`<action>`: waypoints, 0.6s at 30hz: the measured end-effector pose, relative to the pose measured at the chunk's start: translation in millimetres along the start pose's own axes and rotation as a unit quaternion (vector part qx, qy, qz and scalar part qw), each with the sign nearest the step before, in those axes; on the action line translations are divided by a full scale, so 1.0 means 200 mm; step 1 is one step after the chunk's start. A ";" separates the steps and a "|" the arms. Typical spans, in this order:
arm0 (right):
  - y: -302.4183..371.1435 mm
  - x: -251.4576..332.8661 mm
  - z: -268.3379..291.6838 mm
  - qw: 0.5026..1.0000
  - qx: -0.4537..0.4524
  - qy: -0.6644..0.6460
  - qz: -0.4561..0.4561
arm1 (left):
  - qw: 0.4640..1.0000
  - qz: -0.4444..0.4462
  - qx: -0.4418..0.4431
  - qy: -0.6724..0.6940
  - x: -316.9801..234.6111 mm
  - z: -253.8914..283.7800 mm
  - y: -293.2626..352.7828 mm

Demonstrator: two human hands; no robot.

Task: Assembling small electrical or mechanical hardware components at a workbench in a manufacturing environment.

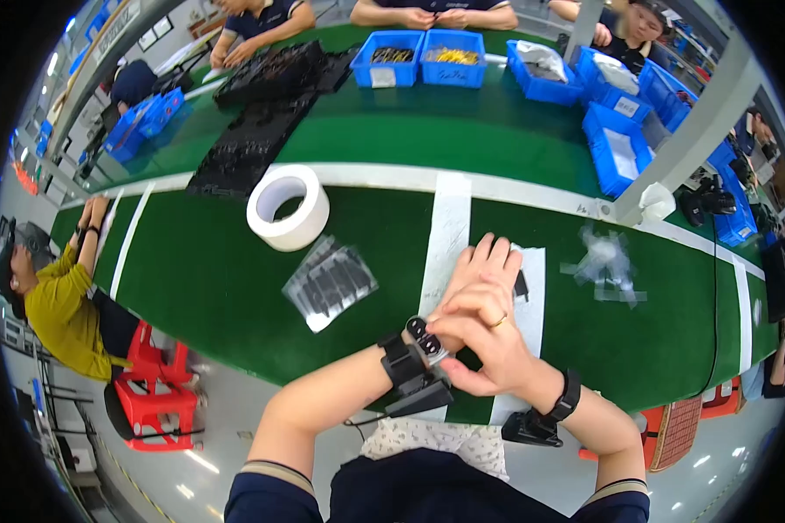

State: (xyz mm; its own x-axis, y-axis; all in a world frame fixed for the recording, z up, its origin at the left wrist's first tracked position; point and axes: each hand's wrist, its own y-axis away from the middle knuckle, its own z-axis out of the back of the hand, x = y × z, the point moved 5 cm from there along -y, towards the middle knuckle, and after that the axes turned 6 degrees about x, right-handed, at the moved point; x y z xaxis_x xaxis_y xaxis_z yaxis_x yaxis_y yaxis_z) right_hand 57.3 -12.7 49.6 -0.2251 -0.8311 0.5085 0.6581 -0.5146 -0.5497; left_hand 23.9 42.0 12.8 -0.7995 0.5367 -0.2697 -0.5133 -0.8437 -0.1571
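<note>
In the head view, the left hand (487,264) lies palm down, right of the roll of white tape (317,209), its fingers extended and slightly apart. The right hand (488,347) curls across it, index fingertip at the black wrist device with two round faces (422,336); I cannot tell whether thumb and finger clamp it. That device sits on the left wrist, right of the roll and nearer the person. Just nearer than the roll lies a clear packet of black strips (331,283); crumpled clear film (606,261) lies well right of it.
</note>
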 end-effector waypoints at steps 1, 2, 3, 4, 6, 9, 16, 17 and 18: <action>0.02 -0.01 0.00 1.000 0.000 0.006 -0.004 | 1.000 0.006 0.008 0.004 -0.01 -0.02 -0.03; 0.03 -0.03 0.01 1.000 -0.004 -0.003 -0.009 | 1.000 0.006 0.020 0.013 -0.01 -0.04 -0.04; -0.02 -0.01 -0.02 1.000 -0.021 -0.006 -0.013 | 0.999 -0.026 -0.018 0.010 0.03 0.01 0.00; -0.02 0.00 -0.02 1.000 -0.024 -0.009 -0.004 | 0.999 -0.014 -0.029 0.001 0.04 0.00 0.00; -0.02 0.01 0.00 0.999 -0.031 -0.010 0.006 | 0.999 0.009 -0.041 -0.005 0.04 0.00 0.00; -0.01 0.00 0.02 0.999 -0.045 -0.015 0.008 | 0.998 -0.002 -0.066 0.001 0.03 0.01 -0.02; -0.02 -0.01 0.02 0.998 -0.054 -0.026 0.005 | 0.992 -0.034 -0.106 0.056 0.07 0.02 -0.02; -0.01 -0.01 0.02 0.998 -0.057 -0.035 0.007 | 0.992 -0.037 -0.108 0.059 0.06 0.03 -0.02; -0.01 -0.01 0.01 0.998 -0.052 -0.035 0.003 | 0.992 -0.044 -0.106 0.058 0.06 0.03 -0.02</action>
State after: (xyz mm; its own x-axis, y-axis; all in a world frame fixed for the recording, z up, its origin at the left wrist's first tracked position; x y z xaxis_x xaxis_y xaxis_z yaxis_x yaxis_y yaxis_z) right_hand 58.4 -9.0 50.7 -0.1678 -0.8198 0.5476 0.5804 -0.5311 -0.6173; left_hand 15.2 52.2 16.1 -0.7064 0.6142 -0.3519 -0.4925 -0.7835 -0.3788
